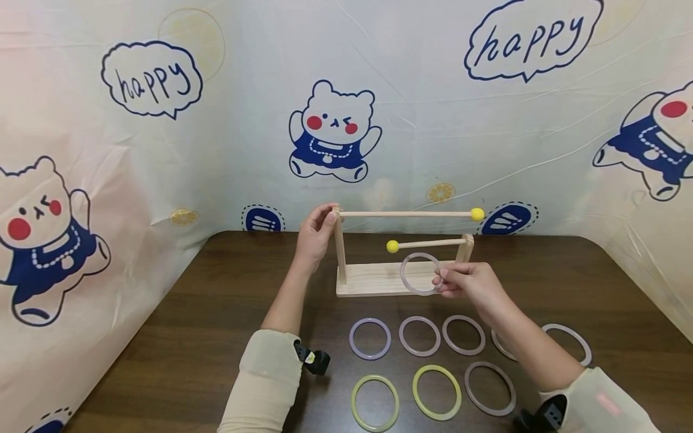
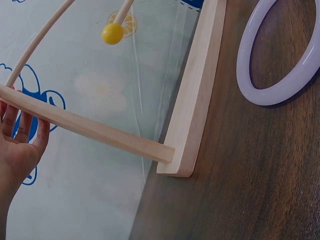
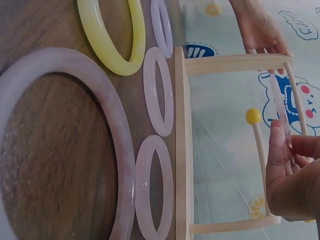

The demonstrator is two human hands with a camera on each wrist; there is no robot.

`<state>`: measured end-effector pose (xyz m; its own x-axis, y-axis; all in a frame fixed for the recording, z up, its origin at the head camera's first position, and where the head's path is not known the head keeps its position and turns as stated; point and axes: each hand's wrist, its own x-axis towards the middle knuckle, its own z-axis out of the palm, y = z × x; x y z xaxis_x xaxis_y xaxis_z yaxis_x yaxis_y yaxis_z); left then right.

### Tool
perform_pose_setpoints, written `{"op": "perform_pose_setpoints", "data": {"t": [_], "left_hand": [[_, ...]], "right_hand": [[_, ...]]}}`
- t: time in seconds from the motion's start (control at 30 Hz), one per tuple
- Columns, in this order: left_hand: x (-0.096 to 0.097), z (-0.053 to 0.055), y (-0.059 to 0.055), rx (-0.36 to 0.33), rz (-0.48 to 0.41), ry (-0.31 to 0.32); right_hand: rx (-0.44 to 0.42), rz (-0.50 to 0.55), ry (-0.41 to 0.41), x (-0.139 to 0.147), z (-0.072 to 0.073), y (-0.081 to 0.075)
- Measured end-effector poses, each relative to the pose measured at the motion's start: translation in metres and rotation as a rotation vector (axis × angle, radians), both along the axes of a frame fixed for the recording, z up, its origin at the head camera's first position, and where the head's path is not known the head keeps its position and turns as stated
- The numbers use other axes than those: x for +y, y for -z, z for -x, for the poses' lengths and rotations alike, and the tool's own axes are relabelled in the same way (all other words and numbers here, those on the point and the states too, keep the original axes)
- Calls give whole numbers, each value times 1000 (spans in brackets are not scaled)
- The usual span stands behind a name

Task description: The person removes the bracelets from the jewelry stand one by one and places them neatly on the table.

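Observation:
A pale wooden stand has an upright at each end, each bearing a rod with a yellow ball tip. My left hand grips the top of its left upright, by the root of the long upper rod. Between thumb and fingers my right hand pinches a pale pinkish bangle. That bangle is held up in front of the base, below the shorter rod, which it does not encircle. Both rods are bare. In the right wrist view the held bangle appears edge-on, partly hidden by the fingers.
Several bangles lie flat on the dark wooden table before the stand: a lavender one, pinkish ones such as this bangle, and yellow-green ones including this bangle. My right forearm covers part of one. A printed cloth hangs behind.

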<state>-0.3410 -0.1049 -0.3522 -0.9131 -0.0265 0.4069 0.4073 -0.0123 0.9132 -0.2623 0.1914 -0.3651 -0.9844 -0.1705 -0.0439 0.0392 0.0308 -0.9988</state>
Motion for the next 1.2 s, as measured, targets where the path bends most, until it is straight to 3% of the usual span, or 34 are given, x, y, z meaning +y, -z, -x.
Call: {"op": "perform_pose_setpoints", "data": {"t": [0.63,0.87,1.2], "left_hand": [[0,-1,-2,-11,11,-5],[0,0,-1,-6,14,-17],[0,-1,-1,41,-11,13]], "right_hand": [[-116,108,-54,19,-14,-1],[-106,90,-66,27,-21,-2],[-91,70,-65,41,-32,0]]}}
